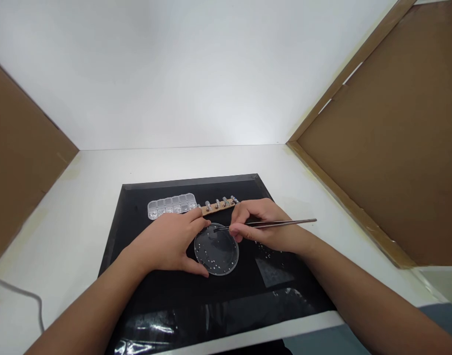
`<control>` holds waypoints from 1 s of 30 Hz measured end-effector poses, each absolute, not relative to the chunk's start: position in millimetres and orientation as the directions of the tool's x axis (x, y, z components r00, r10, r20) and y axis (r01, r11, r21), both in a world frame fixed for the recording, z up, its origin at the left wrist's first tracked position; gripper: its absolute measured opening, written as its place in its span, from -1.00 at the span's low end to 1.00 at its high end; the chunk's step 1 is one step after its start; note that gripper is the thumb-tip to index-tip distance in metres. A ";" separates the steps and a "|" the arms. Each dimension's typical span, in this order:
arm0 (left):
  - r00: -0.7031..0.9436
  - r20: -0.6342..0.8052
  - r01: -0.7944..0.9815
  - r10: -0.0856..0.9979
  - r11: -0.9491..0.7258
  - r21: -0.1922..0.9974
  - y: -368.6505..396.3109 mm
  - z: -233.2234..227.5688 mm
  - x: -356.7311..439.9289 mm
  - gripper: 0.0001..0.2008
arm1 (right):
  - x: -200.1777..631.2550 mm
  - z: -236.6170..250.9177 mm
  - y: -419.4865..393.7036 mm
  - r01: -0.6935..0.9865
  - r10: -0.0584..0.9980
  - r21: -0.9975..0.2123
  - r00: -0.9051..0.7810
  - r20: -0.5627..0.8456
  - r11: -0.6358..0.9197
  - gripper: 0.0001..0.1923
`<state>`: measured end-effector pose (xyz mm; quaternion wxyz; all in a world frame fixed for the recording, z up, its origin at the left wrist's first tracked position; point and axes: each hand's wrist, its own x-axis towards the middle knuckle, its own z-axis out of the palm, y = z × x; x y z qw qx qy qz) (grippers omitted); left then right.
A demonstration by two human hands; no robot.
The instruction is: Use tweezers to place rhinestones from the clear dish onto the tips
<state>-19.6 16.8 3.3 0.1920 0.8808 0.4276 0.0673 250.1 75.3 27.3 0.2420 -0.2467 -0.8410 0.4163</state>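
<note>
Worktop: white worktop (81, 207) boxed by brown panels; black mat (155, 296) centred.
Dish: clear round dish (216, 250) mid-mat, tiny beads inside.
Left hand: your left hand (170, 241) clasps the dish rim.
Right hand: your right hand (270, 224) pinches tweezers (274, 224), tips over the dish.
Handling: dish looks light, slippery; hold its rim.
Behind dish: compartment box (171, 204), wooden strip (218, 206).

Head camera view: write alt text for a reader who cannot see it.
A person's left hand steadies a round clear plastic dish of tiny beads on a black mat, while the right hand dips thin metal tweezers into it. Behind lie a clear compartmented bead box and a wooden strip with small pieces.
</note>
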 end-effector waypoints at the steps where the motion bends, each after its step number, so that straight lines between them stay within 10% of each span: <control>1: 0.626 -0.045 0.728 0.779 -0.562 0.394 16.8 3.5 -19.7 -0.10 | 250.5 28.6 75.8 0.215 0.633 -0.824 -0.745 0.209 0.525 -0.72; 11: 0.621 -0.060 0.735 0.782 -0.553 0.393 16.7 5.1 -18.7 -0.07 | 255.7 30.7 83.4 0.200 0.810 -0.905 -0.545 0.215 0.375 -0.67; 30: 0.624 -0.065 0.738 0.778 -0.560 0.376 16.5 6.2 -18.0 -0.05 | 254.0 13.0 97.0 0.251 0.827 -0.883 -0.515 0.226 0.398 -0.66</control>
